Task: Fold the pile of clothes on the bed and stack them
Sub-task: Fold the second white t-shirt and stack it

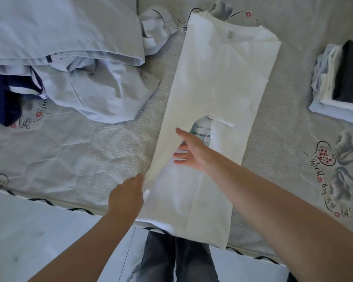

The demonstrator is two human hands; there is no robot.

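A white T-shirt [218, 92] lies lengthwise on the bed [94, 151], folded into a long narrow strip, its hem hanging over the near edge. A patch of printed lettering shows near its middle. My right hand [190, 151] lies flat on the shirt with straight fingers, just below the print. My left hand [126, 197] grips the shirt's left edge near the hem, fingers curled under the cloth. A stack of folded clothes [342, 82] with a dark piece on top sits at the right. Unfolded light-blue and navy clothes [94, 92] are heaped at the left.
A large pale sheet or pillow [55, 27] fills the far left. A crumpled white garment [157, 29] lies beyond the pile. My legs in grey jeans [177, 259] stand against the bed's near edge, over a white floor.
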